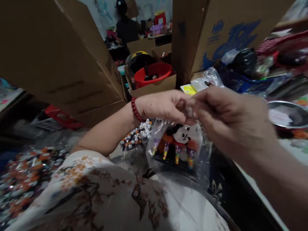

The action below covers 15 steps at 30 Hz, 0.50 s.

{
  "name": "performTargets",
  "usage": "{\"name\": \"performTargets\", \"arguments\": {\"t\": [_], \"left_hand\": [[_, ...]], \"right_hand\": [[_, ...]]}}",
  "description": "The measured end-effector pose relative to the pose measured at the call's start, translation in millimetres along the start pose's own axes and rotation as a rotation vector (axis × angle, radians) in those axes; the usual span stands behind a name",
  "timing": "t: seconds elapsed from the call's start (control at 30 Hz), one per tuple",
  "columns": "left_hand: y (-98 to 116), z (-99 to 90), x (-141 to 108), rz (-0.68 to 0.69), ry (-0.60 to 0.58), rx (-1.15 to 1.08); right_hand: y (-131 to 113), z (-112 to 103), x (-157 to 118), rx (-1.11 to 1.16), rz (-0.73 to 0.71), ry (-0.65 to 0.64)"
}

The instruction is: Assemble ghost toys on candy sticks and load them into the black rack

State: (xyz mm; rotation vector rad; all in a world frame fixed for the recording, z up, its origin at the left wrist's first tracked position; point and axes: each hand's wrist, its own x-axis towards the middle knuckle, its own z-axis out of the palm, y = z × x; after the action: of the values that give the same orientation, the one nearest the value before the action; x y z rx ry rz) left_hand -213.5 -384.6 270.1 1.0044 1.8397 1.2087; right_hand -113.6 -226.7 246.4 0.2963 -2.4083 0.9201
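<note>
While level, left hand (163,106) on plastic bag (152,146).

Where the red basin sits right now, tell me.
In the head view, the red basin is at upper centre, behind a cardboard flap, beyond the left hand and left of the box with blue writing.

The single view looks forward and down from the person's head, close above the hands (190,109).

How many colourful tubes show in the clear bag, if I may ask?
4 in a row in the clear bag: leftmost tube, second tube, third tube, rightmost tube; more may be hidden.
</note>
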Motion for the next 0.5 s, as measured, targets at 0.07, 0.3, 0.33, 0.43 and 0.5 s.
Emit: {"name": "performTargets", "arguments": {"t": [0.07,0.3,0.33,0.43,0.5], "left_hand": [[-30.3,-9.3,-14.9,-0.054,-0.016,0.011],[-121.4,-41.1,-95.6,-0.392,0.085,0.099],[-134.9,-45.4,-105.8,-0.447,0.098,0.114],[-179.9,-59.9,-128.8,-0.625,0.134,0.227],[-210.6,-71.3,-138.1,-0.725,0.204,0.431]], "right_hand": [[-9.2,25.0,6.2,0.036,-0.085,-0.055],[51.5,47.1,-70.1,0.233,0.077,-0.396],[63.6,47.1,-86.2,0.242,0.176,-0.466],[96.9,48.3,-135.6,0.234,0.520,-0.643],[113.8,49.6,-164.7,0.231,0.684,-0.706]]}}
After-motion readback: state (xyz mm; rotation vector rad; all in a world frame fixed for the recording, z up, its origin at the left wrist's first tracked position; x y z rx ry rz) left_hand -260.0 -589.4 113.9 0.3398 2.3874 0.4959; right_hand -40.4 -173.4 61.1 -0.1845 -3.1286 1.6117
